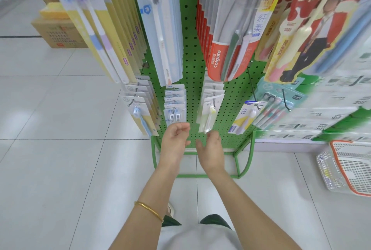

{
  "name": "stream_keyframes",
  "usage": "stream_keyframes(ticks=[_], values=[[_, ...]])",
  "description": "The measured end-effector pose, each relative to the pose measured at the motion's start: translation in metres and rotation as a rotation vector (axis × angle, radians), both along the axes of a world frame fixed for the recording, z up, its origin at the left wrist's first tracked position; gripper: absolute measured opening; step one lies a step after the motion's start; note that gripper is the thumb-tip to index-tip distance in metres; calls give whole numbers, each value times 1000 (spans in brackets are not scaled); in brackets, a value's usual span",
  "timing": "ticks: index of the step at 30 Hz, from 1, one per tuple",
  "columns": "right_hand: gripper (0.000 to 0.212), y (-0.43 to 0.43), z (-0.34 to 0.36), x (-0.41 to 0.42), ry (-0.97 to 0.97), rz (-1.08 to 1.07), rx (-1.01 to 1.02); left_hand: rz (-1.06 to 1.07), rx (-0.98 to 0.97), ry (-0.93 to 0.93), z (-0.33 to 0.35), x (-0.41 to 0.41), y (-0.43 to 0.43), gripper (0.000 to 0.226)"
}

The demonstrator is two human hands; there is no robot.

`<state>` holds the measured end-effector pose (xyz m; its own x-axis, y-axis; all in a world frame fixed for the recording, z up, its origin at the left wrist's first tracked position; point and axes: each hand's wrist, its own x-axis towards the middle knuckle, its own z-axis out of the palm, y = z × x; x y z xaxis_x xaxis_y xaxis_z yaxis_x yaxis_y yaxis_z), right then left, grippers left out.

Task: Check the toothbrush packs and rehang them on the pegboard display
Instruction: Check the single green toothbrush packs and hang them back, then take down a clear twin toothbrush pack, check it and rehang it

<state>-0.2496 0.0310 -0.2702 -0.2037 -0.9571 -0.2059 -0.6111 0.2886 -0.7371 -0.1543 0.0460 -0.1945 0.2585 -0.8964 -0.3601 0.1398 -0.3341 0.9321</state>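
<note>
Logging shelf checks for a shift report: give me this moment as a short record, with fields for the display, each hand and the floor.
display: green pegboard, toothbrush packs hanging in two rows
left hand: loosely curled, empty, just below the brush-head pack
right hand: fingertips at the bottom edge of the yellow-bristle toothbrush pack; grip unclear
floor: cardboard box at left, white basket at right
</note>
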Motion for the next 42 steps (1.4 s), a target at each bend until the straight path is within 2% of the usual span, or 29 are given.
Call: stream_keyframes(ticks=[5, 10, 12, 16, 32, 39, 42], values=[[40, -9, 10, 17, -49, 151, -114, 91, 18, 34, -5, 16, 5, 17], [41, -39, 31, 36, -223, 137, -181, 120, 37, 35, -8, 29, 11, 21], [33, -50, 31, 41, -268, 111, -174, 123, 49, 32, -8, 33, 11, 20], [4, -58, 39, 45, -333, 79, -159, 136, 50, 24, -7, 42, 9, 19], [24, -32, 43, 33, -456, 165, -142, 209, 40, -6, -16, 53, 7, 21], [19, -27, 52, 23, -452, 229, -135, 268, 34, -60, -19, 48, 14, 19], [18, -22, 56, 15, -470, 236, -137, 210, 19, -94, -17, 45, 16, 17]])
